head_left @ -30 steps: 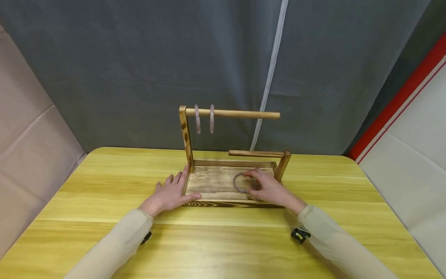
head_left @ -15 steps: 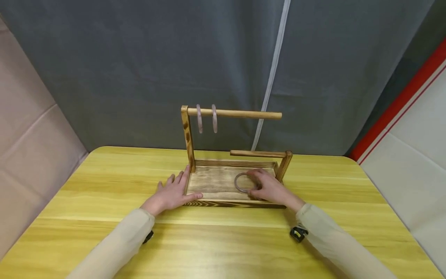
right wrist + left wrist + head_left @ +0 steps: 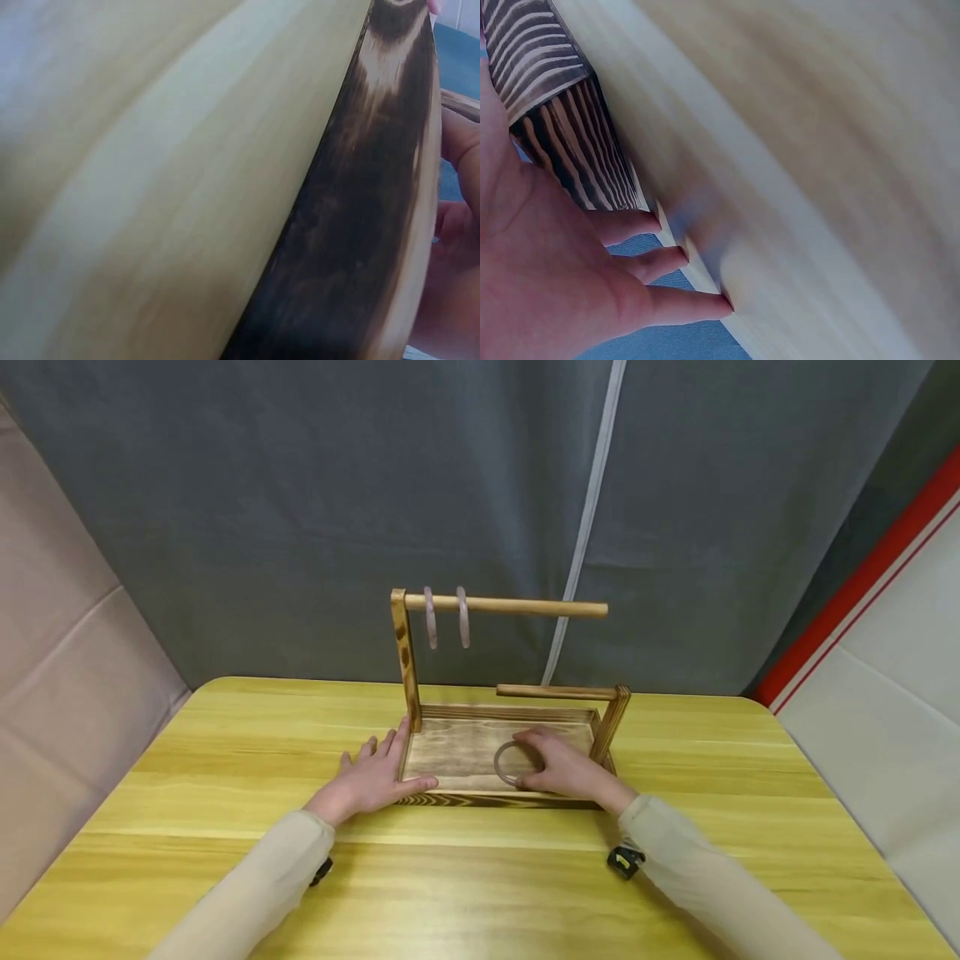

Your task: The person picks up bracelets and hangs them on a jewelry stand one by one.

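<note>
A wooden jewellery stand (image 3: 457,752) with a shallow tray base stands on the table. My right hand (image 3: 564,764) reaches into the right half of the tray and holds a pale bangle (image 3: 497,763) between thumb and fingers; its right side is hidden behind them. Two more pale bangles, one (image 3: 431,620) near the post and another (image 3: 463,620) beside it, hang on the upper rod (image 3: 536,607). My left hand (image 3: 366,782) lies spread at the tray's left end, thumb over the front rim. In the left wrist view its other fingertips touch the table beside the dark-striped tray corner (image 3: 577,150).
A shorter, lower rod (image 3: 555,692) projects leftward from the right post (image 3: 611,725), just above and behind my right hand. The tall left post (image 3: 405,660) rises beside my left fingertips. A grey curtain (image 3: 300,527) hangs behind the yellow wooden table (image 3: 480,877).
My right hand has shifted slightly left and toward me inside the tray, and the bangle has moved with it. The left hand stays in place.
</note>
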`<state>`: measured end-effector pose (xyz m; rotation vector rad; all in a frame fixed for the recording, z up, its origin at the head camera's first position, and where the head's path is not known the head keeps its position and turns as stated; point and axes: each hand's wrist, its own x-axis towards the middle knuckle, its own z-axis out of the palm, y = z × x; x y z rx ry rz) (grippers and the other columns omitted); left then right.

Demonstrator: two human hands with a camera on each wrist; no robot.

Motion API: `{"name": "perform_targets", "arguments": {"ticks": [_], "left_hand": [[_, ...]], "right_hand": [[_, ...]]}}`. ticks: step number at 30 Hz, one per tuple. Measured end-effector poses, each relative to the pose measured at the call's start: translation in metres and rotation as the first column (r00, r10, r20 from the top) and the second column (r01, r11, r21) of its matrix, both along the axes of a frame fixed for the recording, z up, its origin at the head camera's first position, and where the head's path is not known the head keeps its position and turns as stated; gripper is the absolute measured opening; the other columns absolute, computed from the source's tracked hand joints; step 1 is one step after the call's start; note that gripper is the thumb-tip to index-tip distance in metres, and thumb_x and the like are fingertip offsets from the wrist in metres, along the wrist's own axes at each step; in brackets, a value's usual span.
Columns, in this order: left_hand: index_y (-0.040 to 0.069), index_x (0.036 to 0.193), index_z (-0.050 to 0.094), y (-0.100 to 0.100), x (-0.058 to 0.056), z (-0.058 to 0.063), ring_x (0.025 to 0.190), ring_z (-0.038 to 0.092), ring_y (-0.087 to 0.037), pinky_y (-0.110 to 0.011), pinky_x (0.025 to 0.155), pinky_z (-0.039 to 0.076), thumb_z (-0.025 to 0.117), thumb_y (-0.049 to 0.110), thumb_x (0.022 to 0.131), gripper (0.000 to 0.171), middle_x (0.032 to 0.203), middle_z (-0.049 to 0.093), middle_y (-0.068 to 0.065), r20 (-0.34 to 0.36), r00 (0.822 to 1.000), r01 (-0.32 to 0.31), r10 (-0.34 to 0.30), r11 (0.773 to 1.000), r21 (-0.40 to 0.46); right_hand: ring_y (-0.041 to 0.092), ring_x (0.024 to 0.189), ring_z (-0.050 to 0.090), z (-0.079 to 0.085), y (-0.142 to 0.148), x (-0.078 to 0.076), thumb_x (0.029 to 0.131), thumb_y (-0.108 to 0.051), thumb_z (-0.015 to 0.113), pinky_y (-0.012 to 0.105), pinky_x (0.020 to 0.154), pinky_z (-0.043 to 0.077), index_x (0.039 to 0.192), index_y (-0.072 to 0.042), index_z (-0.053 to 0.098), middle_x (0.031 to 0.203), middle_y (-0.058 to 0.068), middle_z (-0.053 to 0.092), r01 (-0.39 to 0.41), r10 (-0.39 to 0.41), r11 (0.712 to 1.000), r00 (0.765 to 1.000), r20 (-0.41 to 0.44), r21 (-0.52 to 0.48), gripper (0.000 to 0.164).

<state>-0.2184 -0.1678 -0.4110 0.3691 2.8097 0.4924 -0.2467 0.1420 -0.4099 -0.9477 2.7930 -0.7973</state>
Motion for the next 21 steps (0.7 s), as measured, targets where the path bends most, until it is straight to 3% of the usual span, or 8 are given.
{"name": "perform_targets", "arguments": {"ticks": [13, 21], "left_hand": [[0.014, 0.154, -0.013, 0.0, -0.001, 0.0, 0.138, 0.013, -0.053, -0.077, 0.098, 0.006, 0.043, 0.077, 0.085, 0.11, 0.156, 0.016, -0.024, -0.013, 1.0, 0.001, -0.001, 1.0, 0.006], [0.014, 0.154, -0.013, 0.0, -0.001, -0.002, 0.138, 0.013, -0.052, -0.077, 0.098, 0.006, 0.043, 0.078, 0.084, 0.11, 0.156, 0.016, -0.024, -0.006, 1.0, -0.002, 0.003, 1.0, 0.011]], "right_hand": [[0.034, 0.115, 0.052, -0.002, -0.019, -0.001, 0.08, -0.019, 0.079, 0.047, 0.094, 0.044, 0.131, 0.005, 0.055, 0.127, 0.021, 0.051, -0.054, 0.054, 0.999, 0.999, 0.005, -0.007, 0.061], [0.033, 0.115, 0.053, -0.001, -0.034, -0.001, 0.08, -0.02, 0.079, 0.047, 0.098, 0.042, 0.129, 0.003, 0.058, 0.125, 0.018, 0.054, -0.065, 0.065, 0.998, 0.998, 0.011, -0.01, 0.058]]}}
